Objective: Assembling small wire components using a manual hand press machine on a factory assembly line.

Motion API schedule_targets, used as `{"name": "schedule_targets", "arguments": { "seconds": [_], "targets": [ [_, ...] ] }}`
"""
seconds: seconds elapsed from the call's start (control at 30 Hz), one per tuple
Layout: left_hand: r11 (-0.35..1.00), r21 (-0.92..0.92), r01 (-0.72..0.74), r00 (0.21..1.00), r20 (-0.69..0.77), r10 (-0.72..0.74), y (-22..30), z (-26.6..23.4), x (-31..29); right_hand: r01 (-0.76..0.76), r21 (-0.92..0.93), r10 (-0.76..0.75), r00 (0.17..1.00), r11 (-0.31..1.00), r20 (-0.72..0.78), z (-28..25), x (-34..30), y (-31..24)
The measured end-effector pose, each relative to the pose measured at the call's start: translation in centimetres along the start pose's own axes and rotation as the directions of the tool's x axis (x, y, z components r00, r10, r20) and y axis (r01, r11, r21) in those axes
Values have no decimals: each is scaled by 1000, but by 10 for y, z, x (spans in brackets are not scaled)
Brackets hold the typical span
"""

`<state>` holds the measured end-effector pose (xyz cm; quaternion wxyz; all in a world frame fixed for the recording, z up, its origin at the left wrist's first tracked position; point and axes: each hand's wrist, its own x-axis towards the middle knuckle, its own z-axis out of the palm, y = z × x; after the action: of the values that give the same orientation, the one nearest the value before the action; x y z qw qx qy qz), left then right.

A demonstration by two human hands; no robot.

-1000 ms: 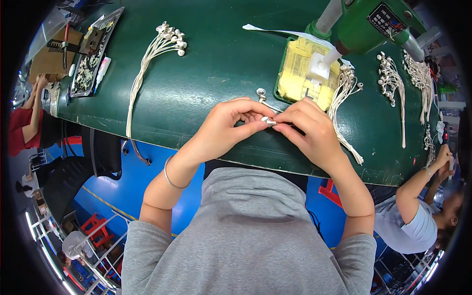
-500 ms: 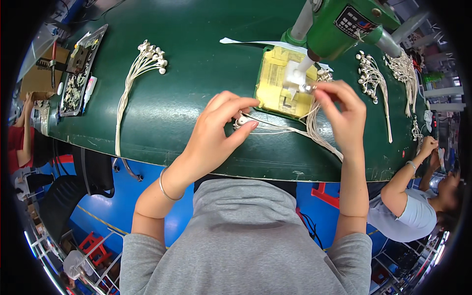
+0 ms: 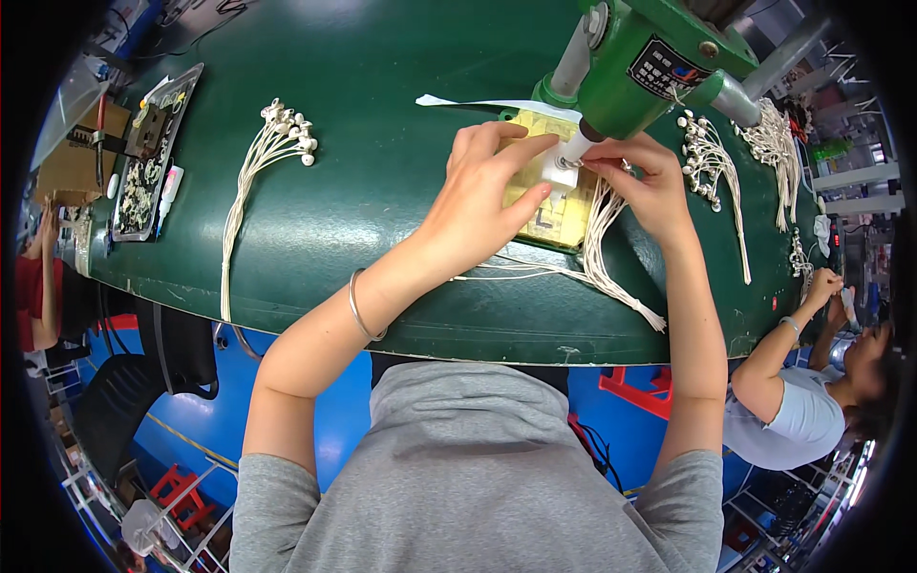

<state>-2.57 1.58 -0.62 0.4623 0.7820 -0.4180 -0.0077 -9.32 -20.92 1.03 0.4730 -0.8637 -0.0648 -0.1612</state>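
Note:
In front of me a green hand press (image 3: 630, 86) stands over a yellow-taped base plate (image 3: 549, 224) with a small white block (image 3: 559, 180) on it. My right hand (image 3: 645, 181) is closed in a pinch at the press tip, its fingertips on a small silvery round piece (image 3: 566, 163) above the block. From the left, my left hand (image 3: 487, 186) reaches over the plate. Its thumb and forefinger are apart on either side of the block, with nothing visible in them. A bundle of white cords (image 3: 604, 258) lies under my right hand, some strands running left.
Left on the green table (image 3: 353, 191) lies another bundle of white cords with round ends (image 3: 253, 181); beyond it are a tray of small parts (image 3: 148, 172) and a marker-like tube (image 3: 170, 191). More corded bundles (image 3: 716, 172) lie to the right. A co-worker (image 3: 793, 392) sits at the right.
My left hand has moved from the cord ends near the table's front up to the white block. My right hand has shifted slightly left with the silvery piece, under the press tip.

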Motion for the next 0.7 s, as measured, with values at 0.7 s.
{"name": "schedule_targets", "arguments": {
  "seconds": [0.7],
  "targets": [
    [905, 369, -213, 970, -34, 243, 0, 6, -16, -89, -102, 99, 990, 991, 100, 0, 16, -25]
  ]
}}
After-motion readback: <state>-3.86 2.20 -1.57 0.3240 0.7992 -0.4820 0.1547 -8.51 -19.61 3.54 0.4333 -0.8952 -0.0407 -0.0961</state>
